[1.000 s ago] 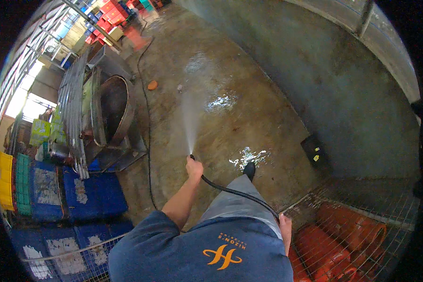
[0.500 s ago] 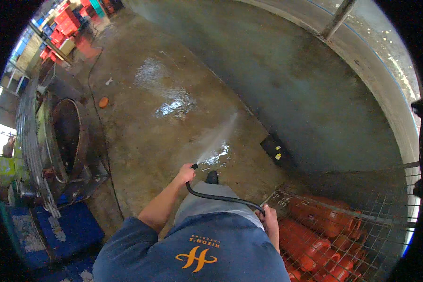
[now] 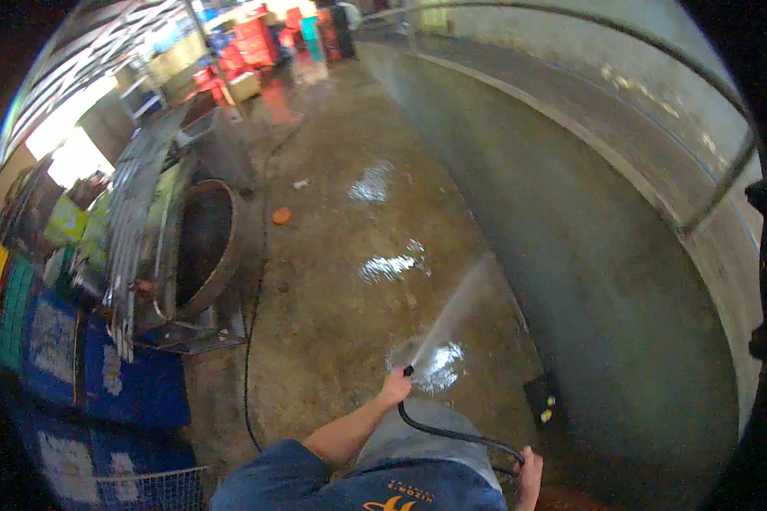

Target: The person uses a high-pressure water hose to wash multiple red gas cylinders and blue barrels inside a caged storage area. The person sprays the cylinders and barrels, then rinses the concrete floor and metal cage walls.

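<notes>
Black flexible hose (image 3: pixel 452 435), tubular and apparently rubber, spanning the space between the two hands in a shallow sagging curve. Its black nozzle (image 3: pixel 408 371) projects just beyond the left hand (image 3: pixel 395 387), whose fingers are wrapped around that end. The right hand (image 3: pixel 529 471), lower and to the right, is closed around a rear stretch of the same hose; the hands are well apart. From the nozzle, a whitish fan of water spray (image 3: pixel 453 313) extends ahead and to the right of the left hand, over the wet brown concrete floor (image 3: pixel 332 332). Ahead of the right hand, near the foot of a grey-green low wall (image 3: pixel 588 247), lies a dark boxy object with yellow patches (image 3: pixel 540 399). Farther ahead and left of the left hand lies a small round orange object (image 3: pixel 282 216); beyond it, farther left, stands a rust-brown round-mouthed metal vessel (image 3: pixel 209 247).
</notes>
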{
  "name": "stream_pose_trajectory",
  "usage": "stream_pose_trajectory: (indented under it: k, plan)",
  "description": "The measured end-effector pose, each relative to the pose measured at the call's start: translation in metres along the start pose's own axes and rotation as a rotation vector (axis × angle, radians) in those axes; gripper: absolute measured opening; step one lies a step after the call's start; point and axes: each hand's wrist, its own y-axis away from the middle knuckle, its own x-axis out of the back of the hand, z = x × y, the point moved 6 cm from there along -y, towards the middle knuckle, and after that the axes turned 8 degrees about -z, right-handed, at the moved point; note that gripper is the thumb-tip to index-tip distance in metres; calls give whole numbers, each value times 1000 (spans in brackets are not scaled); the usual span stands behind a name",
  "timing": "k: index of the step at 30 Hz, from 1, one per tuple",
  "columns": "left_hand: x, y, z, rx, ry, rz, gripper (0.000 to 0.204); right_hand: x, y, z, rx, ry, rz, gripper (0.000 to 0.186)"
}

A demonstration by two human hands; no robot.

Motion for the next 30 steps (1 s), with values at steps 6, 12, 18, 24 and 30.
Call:
stream_pose_trajectory:
  k: [6,12,18,24,30]
  plan:
    - [8,-8,-10,65,24,127,36,1,-37,-27,-74,87,-182,47]
    - [48,1,7,223,-58,306,34,-12,-106,-30,-104,85,-300,46]
    - [55,-15,14,249,142,448,29,-1,-163,-37,-155,-55,-324,42]
    - [8,-36,85,179,197,145,35,35,-199,-46,-172,-52,-318,41]
    - [-31,-59,162,145,325,59,39,74,-247,-51,-140,-150,-219,39]
